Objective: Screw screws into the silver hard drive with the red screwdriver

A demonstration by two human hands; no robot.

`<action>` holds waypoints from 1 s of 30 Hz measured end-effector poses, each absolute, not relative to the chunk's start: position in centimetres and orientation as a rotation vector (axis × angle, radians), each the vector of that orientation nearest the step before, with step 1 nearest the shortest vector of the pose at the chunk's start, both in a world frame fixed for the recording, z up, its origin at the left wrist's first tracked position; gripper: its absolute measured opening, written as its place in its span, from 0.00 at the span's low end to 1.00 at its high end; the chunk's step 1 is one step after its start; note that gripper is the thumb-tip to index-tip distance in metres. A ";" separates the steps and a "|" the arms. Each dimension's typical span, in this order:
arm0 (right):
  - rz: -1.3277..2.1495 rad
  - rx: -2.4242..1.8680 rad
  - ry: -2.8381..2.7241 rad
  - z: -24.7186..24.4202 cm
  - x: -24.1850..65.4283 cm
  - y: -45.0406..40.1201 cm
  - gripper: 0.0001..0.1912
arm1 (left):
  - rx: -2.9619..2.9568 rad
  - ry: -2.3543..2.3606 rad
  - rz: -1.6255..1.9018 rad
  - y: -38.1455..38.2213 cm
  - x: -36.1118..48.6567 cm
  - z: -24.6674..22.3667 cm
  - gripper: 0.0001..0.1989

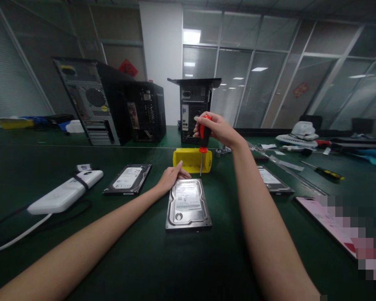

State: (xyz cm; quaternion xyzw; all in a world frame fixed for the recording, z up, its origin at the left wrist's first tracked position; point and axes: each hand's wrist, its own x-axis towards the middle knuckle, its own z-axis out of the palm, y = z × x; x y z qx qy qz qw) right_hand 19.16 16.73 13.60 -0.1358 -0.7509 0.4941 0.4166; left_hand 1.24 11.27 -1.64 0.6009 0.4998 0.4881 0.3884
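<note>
A silver hard drive (188, 202) lies flat on the dark green table (119, 251), label side up. My left hand (173, 177) rests at its far left corner, fingers spread and holding nothing. Wrapped round the handle of a red and black screwdriver (204, 133) is my right hand (213, 126). The screwdriver points down, its tip near the drive's far right corner; whether it touches the drive cannot be made out. Just behind the drive stands a yellow tray (192, 161).
Hard drives lie left (128, 179) and right (271, 180). A white power strip (65, 192) with cables is at the left. Computer cases (109, 100) stand behind. At the right are a yellow-black screwdriver (327, 172) and a pink-screened device (322, 217).
</note>
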 end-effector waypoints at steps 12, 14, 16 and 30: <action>1.230 -0.338 -1.892 13.7 19.3 16.5 0.14 | 1.539 1.251 1.249 11.2 1.2 -1.7 0.32; 1.223 -0.338 -1.890 13.6 19.4 16.6 0.15 | 1.546 1.251 1.244 11.2 1.1 -1.7 0.32; 1.214 -0.345 -1.882 13.5 19.5 16.7 0.15 | 1.552 1.255 1.238 11.2 1.1 -1.7 0.33; 1.357 -0.341 -1.815 13.2 19.1 17.1 0.08 | 1.549 1.244 1.233 11.1 1.2 -1.6 0.33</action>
